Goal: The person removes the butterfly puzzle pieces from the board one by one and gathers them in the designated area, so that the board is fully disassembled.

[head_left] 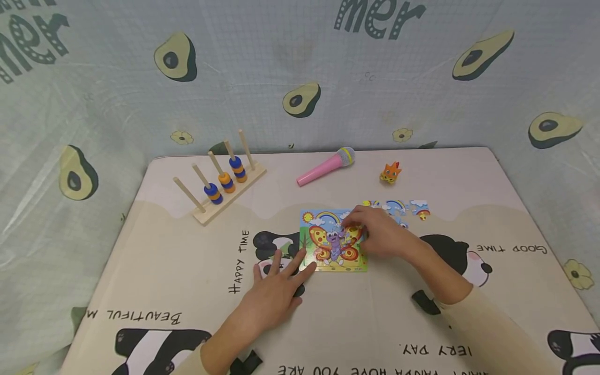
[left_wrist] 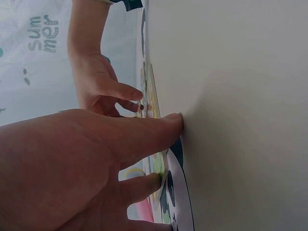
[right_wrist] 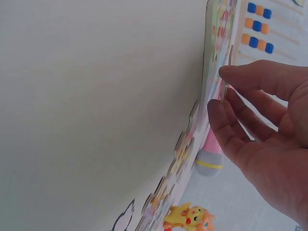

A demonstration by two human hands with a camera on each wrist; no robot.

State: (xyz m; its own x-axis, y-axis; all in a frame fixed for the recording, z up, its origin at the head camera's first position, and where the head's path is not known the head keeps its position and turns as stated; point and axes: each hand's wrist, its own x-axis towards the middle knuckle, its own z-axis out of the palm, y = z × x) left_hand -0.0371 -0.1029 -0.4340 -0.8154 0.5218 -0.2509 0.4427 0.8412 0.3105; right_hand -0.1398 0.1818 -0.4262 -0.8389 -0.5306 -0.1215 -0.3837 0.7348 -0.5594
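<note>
A butterfly jigsaw puzzle lies flat on the table, with a sun and a rainbow in its upper part. My left hand has its fingers spread, the tips at the puzzle's lower left corner. Over the upper right part of the puzzle, my right hand pinches a thin puzzle piece, seen nearly edge-on in the right wrist view between thumb and fingers. The picture on that piece cannot be made out. Several loose puzzle pieces lie beyond the right hand, some partly hidden by it.
At the back left stands a wooden peg rack with blue and orange rings on some pegs. A pink toy microphone lies at the back middle, and a small orange and yellow toy figure stands right of it. Avocado-print sheeting rises behind the table.
</note>
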